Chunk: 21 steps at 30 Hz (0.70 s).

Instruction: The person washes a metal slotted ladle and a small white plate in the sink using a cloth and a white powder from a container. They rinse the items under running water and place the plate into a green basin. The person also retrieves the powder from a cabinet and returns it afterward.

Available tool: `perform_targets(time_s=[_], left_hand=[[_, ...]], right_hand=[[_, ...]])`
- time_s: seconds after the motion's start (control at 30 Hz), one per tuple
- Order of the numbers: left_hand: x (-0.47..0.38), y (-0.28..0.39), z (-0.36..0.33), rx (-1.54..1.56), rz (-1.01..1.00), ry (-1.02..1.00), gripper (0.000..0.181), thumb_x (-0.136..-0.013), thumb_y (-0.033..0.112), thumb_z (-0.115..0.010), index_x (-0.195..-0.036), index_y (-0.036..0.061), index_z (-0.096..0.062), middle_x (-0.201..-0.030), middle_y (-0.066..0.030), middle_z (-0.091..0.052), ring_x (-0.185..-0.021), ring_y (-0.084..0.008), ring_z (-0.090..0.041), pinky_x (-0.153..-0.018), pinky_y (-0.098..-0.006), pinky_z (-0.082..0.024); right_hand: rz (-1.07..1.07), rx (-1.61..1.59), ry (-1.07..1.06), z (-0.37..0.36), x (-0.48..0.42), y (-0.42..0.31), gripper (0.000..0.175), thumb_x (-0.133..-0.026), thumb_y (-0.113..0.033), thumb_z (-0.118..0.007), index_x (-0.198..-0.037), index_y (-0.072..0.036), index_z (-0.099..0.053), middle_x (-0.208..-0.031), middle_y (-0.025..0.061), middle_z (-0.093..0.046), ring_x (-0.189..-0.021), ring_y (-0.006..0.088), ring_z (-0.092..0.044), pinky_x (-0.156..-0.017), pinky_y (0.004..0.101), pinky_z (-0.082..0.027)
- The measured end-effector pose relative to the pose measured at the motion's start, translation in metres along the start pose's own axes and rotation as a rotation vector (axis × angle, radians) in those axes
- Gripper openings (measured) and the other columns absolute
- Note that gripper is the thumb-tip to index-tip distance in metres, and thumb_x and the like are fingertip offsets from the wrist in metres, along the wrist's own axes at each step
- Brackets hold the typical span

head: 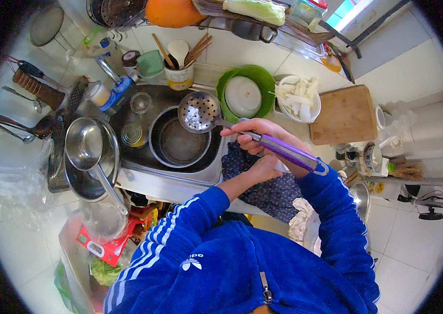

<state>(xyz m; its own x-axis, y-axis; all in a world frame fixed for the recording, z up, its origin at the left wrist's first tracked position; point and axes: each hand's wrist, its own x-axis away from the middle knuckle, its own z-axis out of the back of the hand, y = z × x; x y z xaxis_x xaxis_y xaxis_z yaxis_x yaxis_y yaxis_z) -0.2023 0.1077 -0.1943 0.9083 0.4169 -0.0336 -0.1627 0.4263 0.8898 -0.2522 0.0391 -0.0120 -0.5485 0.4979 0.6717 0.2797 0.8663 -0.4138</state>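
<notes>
My right hand holds a perforated metal skimmer by its purple handle, which runs back towards my sleeve. Small white lumps or powder lie in the skimmer's bowl. That bowl is over the upper right rim of a metal pot with a dark inside, in the sink area. Below my right forearm, my left hand is over a dark patterned cloth. Something white shows beside its fingers; whether the hand grips it I cannot tell.
Behind the skimmer stand a green basin and a white bowl of cut vegetable. A wooden cutting board is at the right. Leftward, a saucepan rests in a larger metal bowl. An open can is beside the pot.
</notes>
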Motion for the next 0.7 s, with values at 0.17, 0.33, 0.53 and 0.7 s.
perform_targets(time_s=[0.17, 0.33, 0.53, 0.7], left_hand=[[0.047, 0.017, 0.038, 0.116, -0.053, 0.180, 0.030, -0.075, 0.014, -0.061, -0.099, -0.0032, -0.057, -0.105, -0.0231, -0.058, -0.098, -0.0335, -0.057, -0.085, -0.0396, -0.045], [0.101, 0.021, 0.126, 1.542, 0.244, 0.527, 0.028, -0.090, 0.025, -0.045, -0.110, 0.0066, -0.054, -0.109, -0.0117, -0.060, -0.092, -0.0223, -0.058, -0.082, -0.0388, -0.045], [0.118, 0.017, 0.157, 1.487, 0.412, 0.708, 0.031, -0.094, 0.030, -0.044, -0.113, 0.0071, -0.054, -0.111, -0.0108, -0.060, -0.073, -0.0126, -0.058, -0.053, -0.0269, -0.048], [0.132, -0.006, 0.172, 1.583, 0.400, 0.543, 0.028, -0.092, 0.022, -0.048, -0.109, 0.0002, -0.055, -0.100, -0.0124, -0.063, -0.084, -0.0187, -0.061, -0.062, -0.0307, -0.051]], right_hand=[[0.048, -0.096, -0.009, -0.011, -0.008, 0.010, 0.025, -0.090, -0.023, -0.051, -0.110, -0.008, -0.055, -0.054, -0.0085, -0.039, -0.040, 0.0039, -0.031, -0.035, 0.0206, -0.020], [0.089, -0.140, -0.014, -0.021, -0.036, 0.036, 0.026, -0.093, -0.022, -0.046, -0.111, -0.007, -0.056, -0.058, -0.0080, -0.043, -0.044, 0.0031, -0.034, -0.037, 0.0194, -0.023], [0.162, 0.003, 0.187, -0.023, -0.086, 0.067, 0.022, -0.084, -0.032, -0.059, -0.087, -0.010, -0.059, -0.062, -0.0036, -0.051, -0.047, 0.0089, -0.045, -0.040, 0.0230, -0.033], [0.395, 0.222, 0.368, -0.031, -0.102, 0.077, 0.042, -0.082, -0.041, -0.061, -0.097, -0.001, -0.061, -0.076, 0.0056, -0.063, -0.059, 0.0166, -0.058, -0.050, 0.0308, -0.045]])
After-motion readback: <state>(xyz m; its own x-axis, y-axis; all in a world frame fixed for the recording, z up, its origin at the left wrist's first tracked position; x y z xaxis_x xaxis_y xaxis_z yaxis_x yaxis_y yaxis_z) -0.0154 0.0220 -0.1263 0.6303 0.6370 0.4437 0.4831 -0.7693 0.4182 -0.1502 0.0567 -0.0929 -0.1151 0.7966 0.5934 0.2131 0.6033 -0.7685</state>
